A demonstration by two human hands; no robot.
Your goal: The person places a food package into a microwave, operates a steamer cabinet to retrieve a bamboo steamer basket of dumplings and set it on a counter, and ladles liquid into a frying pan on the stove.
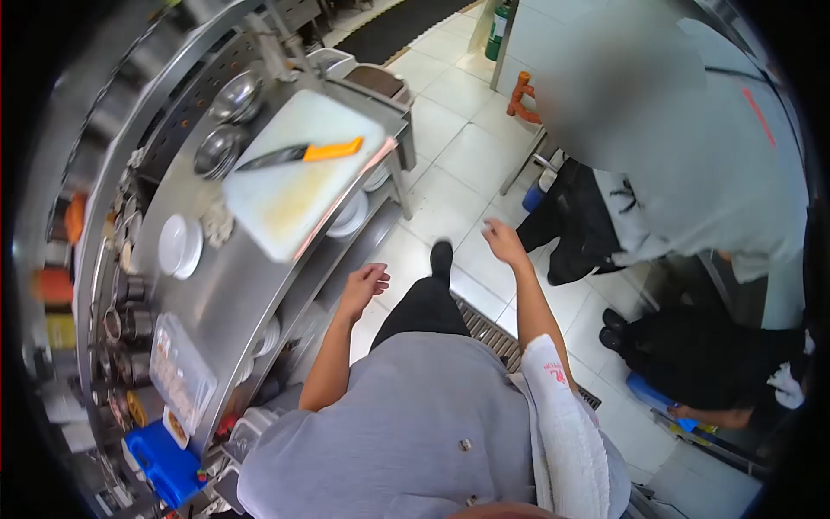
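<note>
My left hand hangs in the air beside the front edge of the steel counter, fingers loosely bent with nothing in them. Out ahead, over the tiled floor, my right hand is also bare, its fingers apart. On the counter, near my left hand, lies a white cutting board. A knife with an orange handle rests across it. A white towel drapes over my right side and upper arm.
Two people, one in a grey shirt, stand on the right. Metal bowls, white dishes and a clear lidded container sit on the counter. Plates fill shelves below. A blue jug stands at lower left. A floor grate runs beneath me.
</note>
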